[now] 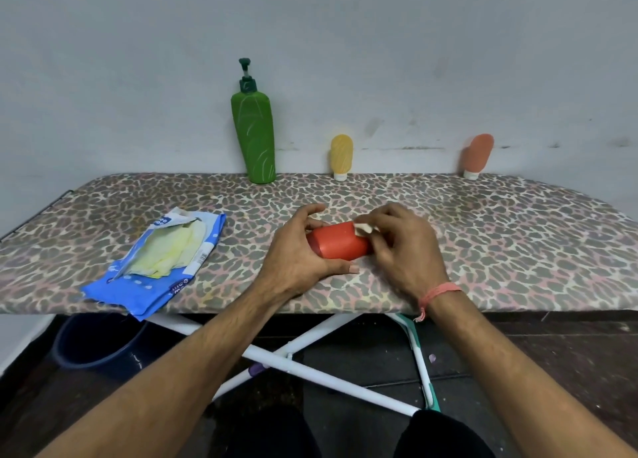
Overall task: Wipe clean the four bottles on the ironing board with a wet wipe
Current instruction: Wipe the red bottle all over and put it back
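Red bottle gripped by left hand; right hand pinching wipe.

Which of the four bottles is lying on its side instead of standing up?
The red bottle, held by the left hand on the ironing board. The green pump bottle, yellow bottle and orange bottle stand by the wall.

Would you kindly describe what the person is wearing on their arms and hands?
Both forearms are bare, with no sleeves in view. The left hand wears nothing. The right hand has a pinkish-orange thread band tied round its wrist, with a loose frayed end hanging down. No rings, watch or gloves show.
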